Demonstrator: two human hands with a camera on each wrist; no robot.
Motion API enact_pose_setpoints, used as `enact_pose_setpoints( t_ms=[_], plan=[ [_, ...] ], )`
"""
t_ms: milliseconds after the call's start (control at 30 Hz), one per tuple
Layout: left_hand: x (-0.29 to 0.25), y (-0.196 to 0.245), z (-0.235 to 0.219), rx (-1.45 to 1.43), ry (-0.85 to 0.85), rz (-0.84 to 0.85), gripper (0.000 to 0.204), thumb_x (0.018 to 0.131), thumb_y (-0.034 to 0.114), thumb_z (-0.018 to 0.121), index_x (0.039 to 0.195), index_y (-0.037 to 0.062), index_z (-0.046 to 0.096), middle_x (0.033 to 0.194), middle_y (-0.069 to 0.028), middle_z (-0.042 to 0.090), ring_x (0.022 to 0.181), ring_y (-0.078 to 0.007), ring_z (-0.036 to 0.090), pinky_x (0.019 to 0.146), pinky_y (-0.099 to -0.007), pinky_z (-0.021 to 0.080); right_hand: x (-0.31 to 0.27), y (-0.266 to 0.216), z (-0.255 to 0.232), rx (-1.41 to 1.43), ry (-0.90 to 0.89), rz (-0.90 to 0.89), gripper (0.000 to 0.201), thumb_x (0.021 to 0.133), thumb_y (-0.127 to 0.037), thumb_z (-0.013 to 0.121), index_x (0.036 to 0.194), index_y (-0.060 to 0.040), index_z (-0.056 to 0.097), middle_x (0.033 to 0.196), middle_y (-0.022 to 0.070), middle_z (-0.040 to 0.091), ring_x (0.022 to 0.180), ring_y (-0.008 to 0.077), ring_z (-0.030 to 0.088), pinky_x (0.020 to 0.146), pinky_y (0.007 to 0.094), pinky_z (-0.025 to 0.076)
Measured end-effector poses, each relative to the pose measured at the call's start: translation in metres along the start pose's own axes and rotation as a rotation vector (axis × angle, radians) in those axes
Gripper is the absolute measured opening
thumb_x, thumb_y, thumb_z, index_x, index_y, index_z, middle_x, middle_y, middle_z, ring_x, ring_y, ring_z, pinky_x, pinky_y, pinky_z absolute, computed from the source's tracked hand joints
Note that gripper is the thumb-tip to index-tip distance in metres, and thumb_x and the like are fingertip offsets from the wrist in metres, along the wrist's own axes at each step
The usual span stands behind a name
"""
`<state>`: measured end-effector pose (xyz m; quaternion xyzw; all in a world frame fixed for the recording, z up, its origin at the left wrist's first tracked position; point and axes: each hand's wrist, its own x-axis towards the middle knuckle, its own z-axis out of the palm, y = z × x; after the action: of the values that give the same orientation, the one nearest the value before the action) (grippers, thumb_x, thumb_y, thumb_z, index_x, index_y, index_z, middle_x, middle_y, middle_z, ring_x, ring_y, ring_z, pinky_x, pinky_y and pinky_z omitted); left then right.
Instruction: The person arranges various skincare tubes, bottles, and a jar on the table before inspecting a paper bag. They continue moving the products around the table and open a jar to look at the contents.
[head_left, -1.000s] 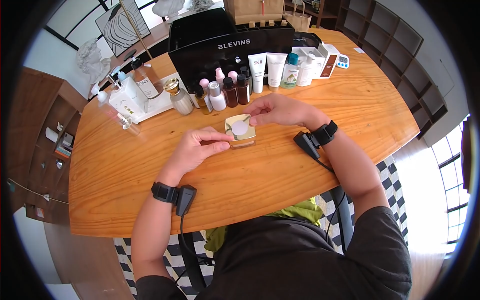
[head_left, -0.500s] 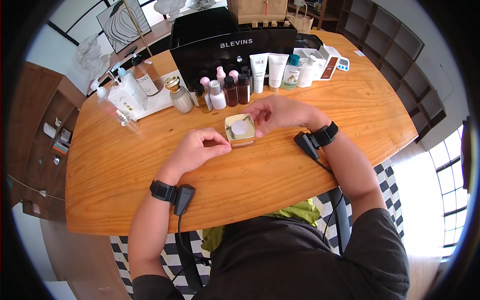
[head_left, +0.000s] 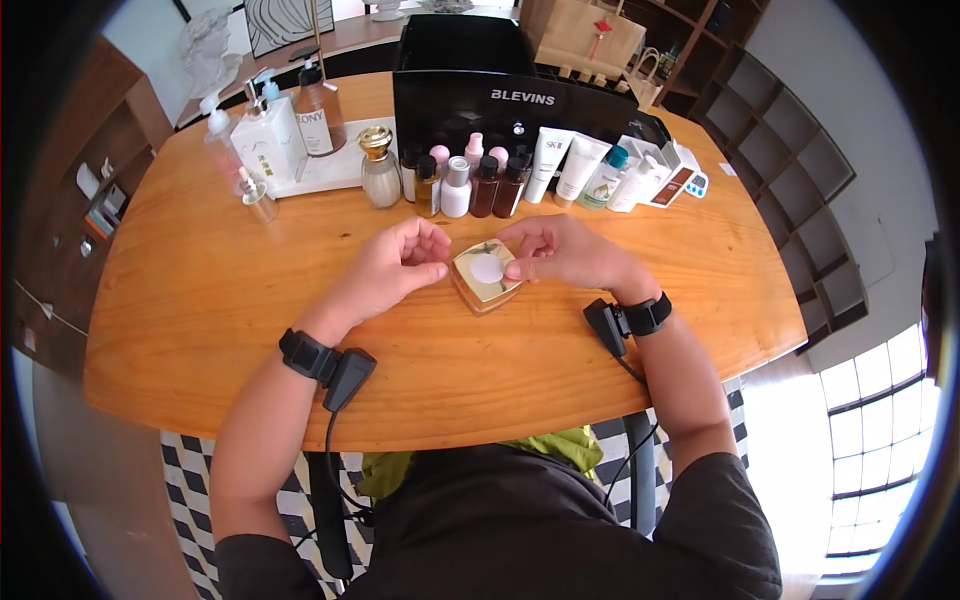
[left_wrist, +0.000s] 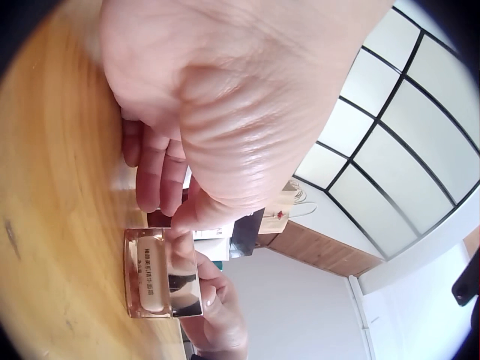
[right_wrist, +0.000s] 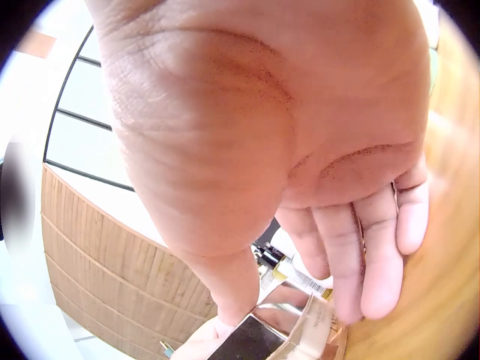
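Note:
A square clear jar (left_wrist: pixel 148 277) with a pale label and a shiny gold lid (head_left: pixel 487 270) stands upright on the wooden table. A pale round patch shows on top of the lid. My right hand (head_left: pixel 575 252) grips the jar's right side, its thumb against the lid's edge and its fingers reaching round the far side. Just left of the jar is my left hand (head_left: pixel 385 265), fingers loosely bent and thumb pointing at the lid. In the left wrist view, that thumb (left_wrist: pixel 196 211) overlaps the jar's upper end.
Behind the jar stand several small bottles (head_left: pixel 455 188), a gold-capped bottle (head_left: pixel 379 172) and white tubes (head_left: pixel 580 168), before a black BLEVINS case (head_left: pixel 520 110). Pump bottles (head_left: pixel 268 140) stand on a white tray (head_left: pixel 350 165) at left. A small dropper bottle (head_left: pixel 258 200) is nearby.
The jar has turned so a corner faces me. My left hand has let go of its left side and lifted slightly away. My right thumb has come onto the lid. The head view has shifted.

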<state>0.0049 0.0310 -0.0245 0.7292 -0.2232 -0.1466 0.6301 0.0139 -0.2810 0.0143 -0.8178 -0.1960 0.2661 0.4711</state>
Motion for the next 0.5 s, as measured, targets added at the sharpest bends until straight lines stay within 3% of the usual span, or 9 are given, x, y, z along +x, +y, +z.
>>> enact_pose_setpoints(
  t_ms=[67, 200, 267, 300, 367, 500],
  plan=[
    [-0.001, 0.003, -0.001, 0.006, 0.013, -0.008, 0.027, 0.097, 0.006, 0.077, 0.121, 0.0048, 0.064, 0.113, -0.0005, 0.069, 0.103, -0.0093, 0.066, 0.094, -0.0248, 0.055, 0.001, 0.003, 0.004, 0.003, 0.157, -0.145, 0.076, 0.089, -0.037, 0.091, 0.148, 0.0021, 0.062, 0.115, 0.0125, 0.077, 0.103, 0.0180, 0.070, 0.093, 0.0317, 0.055],
    [-0.003, 0.009, 0.000, 0.061, -0.044, -0.006, 0.037, 0.096, 0.009, 0.081, 0.128, 0.0036, 0.064, 0.117, -0.0026, 0.070, 0.109, -0.0124, 0.066, 0.099, -0.0288, 0.055, 0.000, -0.007, 0.007, -0.011, 0.165, -0.175, 0.083, 0.085, -0.029, 0.093, 0.153, 0.0006, 0.057, 0.128, 0.0137, 0.074, 0.112, 0.0199, 0.069, 0.095, 0.0327, 0.055],
    [-0.006, 0.014, 0.003, 0.110, -0.055, 0.027, 0.042, 0.094, 0.012, 0.084, 0.129, 0.0037, 0.063, 0.119, -0.0030, 0.069, 0.111, -0.0137, 0.065, 0.101, -0.0305, 0.054, -0.002, -0.011, 0.009, 0.054, 0.073, -0.274, 0.086, 0.083, -0.011, 0.092, 0.158, -0.0006, 0.051, 0.156, 0.0119, 0.057, 0.124, 0.0205, 0.064, 0.101, 0.0330, 0.054],
    [-0.007, 0.015, 0.004, 0.163, -0.070, 0.060, 0.047, 0.092, 0.015, 0.087, 0.131, 0.0038, 0.063, 0.121, -0.0035, 0.069, 0.113, -0.0150, 0.065, 0.104, -0.0323, 0.053, -0.003, -0.011, 0.010, 0.055, 0.072, -0.273, 0.086, 0.083, -0.011, 0.092, 0.158, -0.0006, 0.051, 0.156, 0.0119, 0.057, 0.124, 0.0205, 0.064, 0.101, 0.0330, 0.054],
    [-0.006, 0.013, 0.004, 0.145, -0.075, 0.058, 0.051, 0.090, 0.017, 0.090, 0.131, 0.0040, 0.063, 0.123, -0.0038, 0.069, 0.115, -0.0156, 0.064, 0.105, -0.0328, 0.052, -0.003, -0.011, 0.014, -0.050, 0.065, -0.299, 0.091, 0.079, -0.020, 0.095, 0.158, -0.0036, 0.053, 0.140, 0.0104, 0.068, 0.125, 0.0222, 0.064, 0.098, 0.0352, 0.055],
    [-0.004, 0.007, 0.002, 0.129, -0.083, 0.070, 0.064, 0.085, 0.029, 0.094, 0.134, 0.0021, 0.063, 0.126, -0.0085, 0.069, 0.117, -0.0200, 0.064, 0.106, -0.0355, 0.052, -0.007, -0.018, 0.021, -0.149, 0.093, -0.302, 0.088, 0.078, -0.021, 0.095, 0.156, -0.0058, 0.056, 0.133, 0.0106, 0.070, 0.119, 0.0225, 0.066, 0.097, 0.0370, 0.055]
  ],
)
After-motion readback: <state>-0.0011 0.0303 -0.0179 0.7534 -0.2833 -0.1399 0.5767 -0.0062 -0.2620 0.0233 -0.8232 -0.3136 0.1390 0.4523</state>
